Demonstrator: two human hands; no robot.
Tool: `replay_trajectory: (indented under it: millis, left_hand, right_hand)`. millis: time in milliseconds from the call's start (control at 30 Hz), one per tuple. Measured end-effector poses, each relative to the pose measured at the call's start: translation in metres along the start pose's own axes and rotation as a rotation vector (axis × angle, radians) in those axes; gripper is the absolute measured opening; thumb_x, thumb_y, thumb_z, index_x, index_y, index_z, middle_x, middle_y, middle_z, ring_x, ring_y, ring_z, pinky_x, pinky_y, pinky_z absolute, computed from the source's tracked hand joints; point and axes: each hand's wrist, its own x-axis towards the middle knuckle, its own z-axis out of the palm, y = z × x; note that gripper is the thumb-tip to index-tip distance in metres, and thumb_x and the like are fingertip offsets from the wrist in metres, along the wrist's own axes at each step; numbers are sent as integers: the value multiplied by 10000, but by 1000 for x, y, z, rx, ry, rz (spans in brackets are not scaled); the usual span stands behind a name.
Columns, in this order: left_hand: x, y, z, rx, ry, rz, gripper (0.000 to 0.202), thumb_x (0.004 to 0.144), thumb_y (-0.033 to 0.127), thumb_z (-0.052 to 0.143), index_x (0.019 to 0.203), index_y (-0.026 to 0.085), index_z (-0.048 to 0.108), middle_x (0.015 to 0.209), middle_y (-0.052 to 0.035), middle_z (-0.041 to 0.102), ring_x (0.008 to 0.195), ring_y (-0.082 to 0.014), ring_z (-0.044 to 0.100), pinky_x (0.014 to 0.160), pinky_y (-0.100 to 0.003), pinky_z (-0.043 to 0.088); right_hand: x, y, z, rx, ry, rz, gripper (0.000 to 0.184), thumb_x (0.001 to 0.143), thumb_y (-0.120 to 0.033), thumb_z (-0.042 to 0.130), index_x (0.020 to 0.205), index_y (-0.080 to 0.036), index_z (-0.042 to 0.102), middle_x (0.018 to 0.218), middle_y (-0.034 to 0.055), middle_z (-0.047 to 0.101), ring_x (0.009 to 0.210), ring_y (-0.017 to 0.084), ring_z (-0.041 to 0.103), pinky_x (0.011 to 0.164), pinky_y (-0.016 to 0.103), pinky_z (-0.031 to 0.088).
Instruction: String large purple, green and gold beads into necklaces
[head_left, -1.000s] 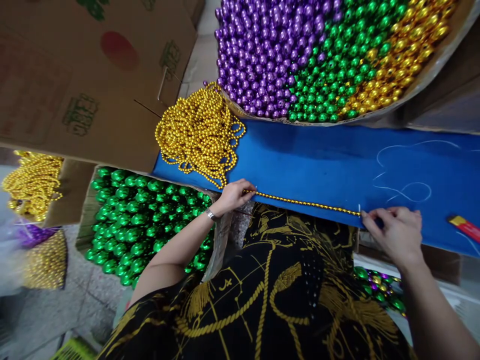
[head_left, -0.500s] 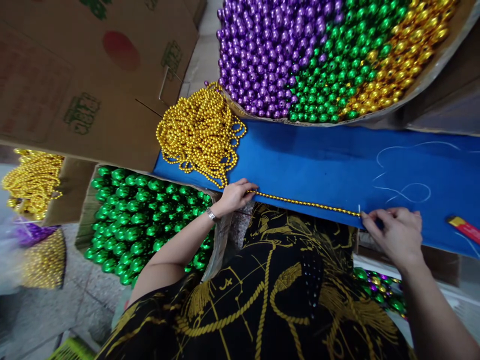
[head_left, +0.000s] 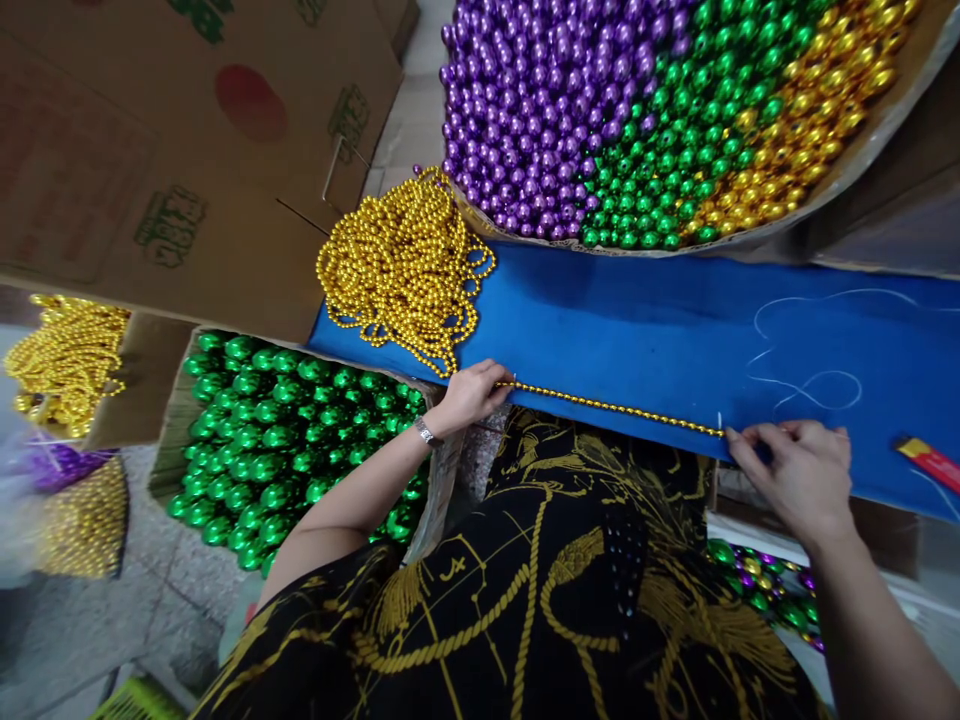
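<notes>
A gold bead string (head_left: 611, 404) is stretched along the front edge of the blue tabletop (head_left: 600, 320). My left hand (head_left: 472, 392) pinches its left end, close to a heap of gold bead strands (head_left: 401, 265). At the other end, the thumb and fingers of my right hand (head_left: 799, 470) are closed on the string. Small white marks stand by the edge near both ends of the string. A loose white thread (head_left: 836, 390) curls on the blue surface beyond my right hand.
A large container of purple, green and gold beads (head_left: 637, 130) stands at the back. Left of me are a box of green beads (head_left: 300, 450) and a big cardboard box (head_left: 187, 150). A red and yellow cutter-like item (head_left: 930, 462) lies far right.
Both hands keep hold of the gold bead string, which stays stretched. The whole view has shifted very slightly; little else differs.
</notes>
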Motion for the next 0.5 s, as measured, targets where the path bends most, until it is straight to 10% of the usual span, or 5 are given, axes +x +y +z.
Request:
replay_trajectory:
  millis: [500]
  left_hand:
    - [0, -6, -2, -99, -16, 44, 196, 968, 325, 535, 1035, 184, 654, 1004, -79, 686, 918, -189, 651, 810, -323, 536]
  right_hand:
    - [0, 3, 2, 12, -26, 30, 601, 904, -655, 385, 656, -204, 696, 684, 52, 516, 733, 208, 502, 831, 399, 338]
